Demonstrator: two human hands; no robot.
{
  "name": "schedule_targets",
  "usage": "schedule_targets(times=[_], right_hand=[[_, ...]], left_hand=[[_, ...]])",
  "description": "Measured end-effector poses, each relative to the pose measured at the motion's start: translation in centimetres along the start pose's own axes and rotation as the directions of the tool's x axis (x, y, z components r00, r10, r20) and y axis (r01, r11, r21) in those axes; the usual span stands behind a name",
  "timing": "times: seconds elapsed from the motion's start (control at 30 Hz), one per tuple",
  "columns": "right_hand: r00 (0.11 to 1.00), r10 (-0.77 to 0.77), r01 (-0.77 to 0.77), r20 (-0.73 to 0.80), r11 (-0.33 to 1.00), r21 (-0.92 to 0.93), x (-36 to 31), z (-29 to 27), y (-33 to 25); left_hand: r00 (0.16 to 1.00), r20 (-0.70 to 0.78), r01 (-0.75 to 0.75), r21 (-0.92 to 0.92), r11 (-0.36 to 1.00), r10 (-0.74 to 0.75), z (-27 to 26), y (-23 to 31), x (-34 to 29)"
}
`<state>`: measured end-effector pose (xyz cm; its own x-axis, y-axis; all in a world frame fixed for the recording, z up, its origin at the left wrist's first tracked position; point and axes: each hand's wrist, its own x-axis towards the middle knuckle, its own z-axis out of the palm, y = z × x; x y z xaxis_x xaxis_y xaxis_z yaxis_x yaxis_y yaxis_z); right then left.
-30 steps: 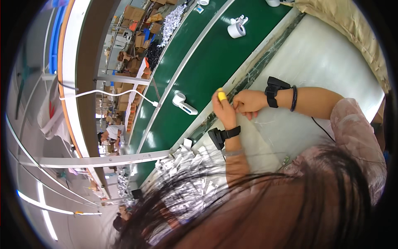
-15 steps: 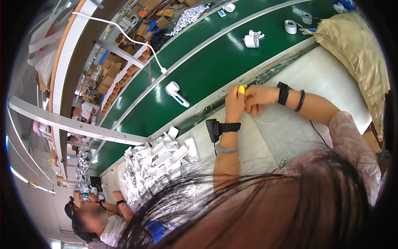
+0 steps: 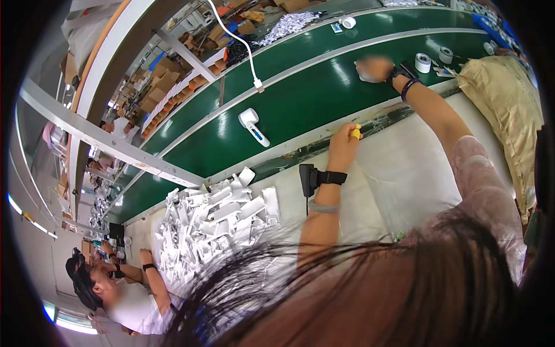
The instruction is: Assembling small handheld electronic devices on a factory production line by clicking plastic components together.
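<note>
The wearer's two bare hands: left hand (image 3: 342, 146), right hand (image 3: 379, 69). One white, round-headed plastic device (image 3: 251, 120); one white cable (image 3: 245, 49); one tan sack (image 3: 496, 101); heaped white plastic parts (image 3: 222, 217), uncountable.

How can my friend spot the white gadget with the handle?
Find the green belt. On it, left of the person's left hand, lies a white gadget. Unlike the short white cylinders farther right, it has a round head and a handle with a blue strip.

Beyond the pale worktable (image 3: 396, 141) on the near side runs a long, glossy green conveyor (image 3: 300, 107), with a whitish metal beam (image 3: 104, 130) slanting across at left, cardboard boxes (image 3: 165, 81) piled on the far left, and a thin strip light (image 3: 33, 219) glowing leftmost.
</note>
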<state>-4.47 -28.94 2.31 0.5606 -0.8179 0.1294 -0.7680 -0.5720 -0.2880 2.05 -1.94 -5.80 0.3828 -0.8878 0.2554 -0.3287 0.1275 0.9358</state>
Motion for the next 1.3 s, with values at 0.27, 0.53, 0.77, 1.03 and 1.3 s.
schedule_targets(times=[0.27, 0.53, 0.77, 1.03, 1.3], right_hand=[[0.953, -0.302, 0.303, -0.018, 0.947, 0.108, 2.7, 3.3, 1.9], [0.919, -0.295, -0.016, 0.26, 0.633, 0.774, -3.0, 0.1, 0.6], [0.71, -0.674, -0.073, 0.204, 0.217, 0.973, -13.3, -3.1, -1.2], [0.69, -0.695, -0.24, 0.203, 0.045, 0.97, -15.3, -3.3, 1.0], [0.773, -0.6, -0.307, 0.205, -0.072, 0.949, -13.5, -2.4, 2.2]], left_hand=[[0.999, 0.04, 0.012, -0.002, 1.0, -0.012, 0.3, 1.1, 0.0], [0.991, -0.015, 0.132, -0.066, 0.989, -0.133, 0.1, 1.3, 0.0], [0.896, -0.276, -0.198, 0.455, 0.868, 0.349, 0.1, 3.0, 0.0], [0.885, 0.179, -0.458, 0.506, 0.731, 0.431, 1.0, 4.3, 0.4], [0.982, 0.186, 0.063, -0.205, 0.977, -0.024, 2.4, 5.2, -1.3]])
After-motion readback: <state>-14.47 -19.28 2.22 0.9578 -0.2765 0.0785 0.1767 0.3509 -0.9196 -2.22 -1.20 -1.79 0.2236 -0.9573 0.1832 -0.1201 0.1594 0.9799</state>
